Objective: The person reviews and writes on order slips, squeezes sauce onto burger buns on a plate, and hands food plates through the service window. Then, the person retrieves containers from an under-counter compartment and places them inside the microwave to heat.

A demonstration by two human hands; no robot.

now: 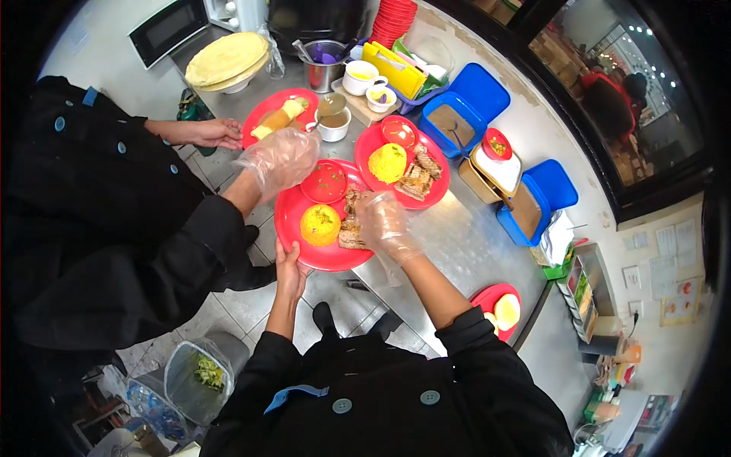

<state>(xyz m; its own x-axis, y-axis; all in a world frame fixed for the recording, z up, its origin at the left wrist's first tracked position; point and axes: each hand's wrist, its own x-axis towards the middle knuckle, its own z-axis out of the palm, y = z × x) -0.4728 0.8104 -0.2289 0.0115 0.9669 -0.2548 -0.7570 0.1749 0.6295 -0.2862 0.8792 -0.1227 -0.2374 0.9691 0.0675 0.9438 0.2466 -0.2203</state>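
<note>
My left hand (291,266) is bare and grips the near edge of a red plate (297,245). On that plate are yellow rice (320,225), grilled meat (351,233) and a small red bowl (324,181). My right hand (387,221), in a clear plastic glove, is at the meat on the plate's right side; its fingertips are hidden behind the glove and hand. Just beyond, a second red plate (438,196) bears yellow rice (387,163), meat (415,181) and a small red bowl (400,132).
At the left a co-worker's gloved hand (283,156) holds a ladle over a white cup (333,131), beside a red plate (263,104) with rolled food. Blue containers (454,114) line the wall. Another red plate (487,295) sits right. Bins (183,381) stand lower left.
</note>
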